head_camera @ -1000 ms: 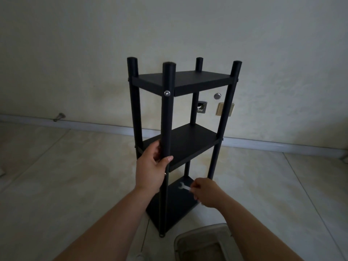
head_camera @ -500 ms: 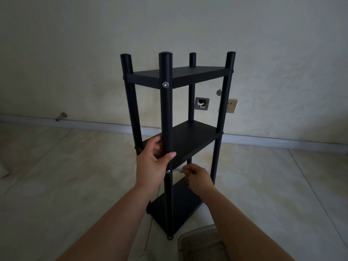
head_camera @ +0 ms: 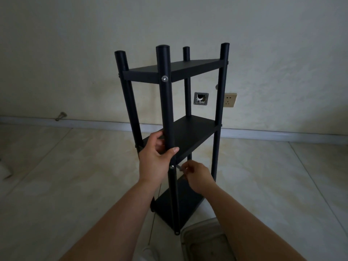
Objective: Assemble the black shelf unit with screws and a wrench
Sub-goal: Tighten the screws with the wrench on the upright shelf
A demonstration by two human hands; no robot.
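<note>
A pale tiled floor (head_camera: 56, 185) meets a cream wall (head_camera: 75, 44), and the black shelf unit (head_camera: 190, 136) stands upright between them. My left hand (head_camera: 156, 159) wraps round its near front post at the middle shelf. Just below, my right hand (head_camera: 197, 174) pinches a small wrench (head_camera: 179, 167) beside the screw (head_camera: 171, 167) on that post

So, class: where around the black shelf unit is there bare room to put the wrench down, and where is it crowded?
Free: the shelf unit's top board, the far end of its middle board, and floor tiles to its left. Crowded: the near post, gripped by the left hand, with the right hand holding the wrench beside its screw.
</note>
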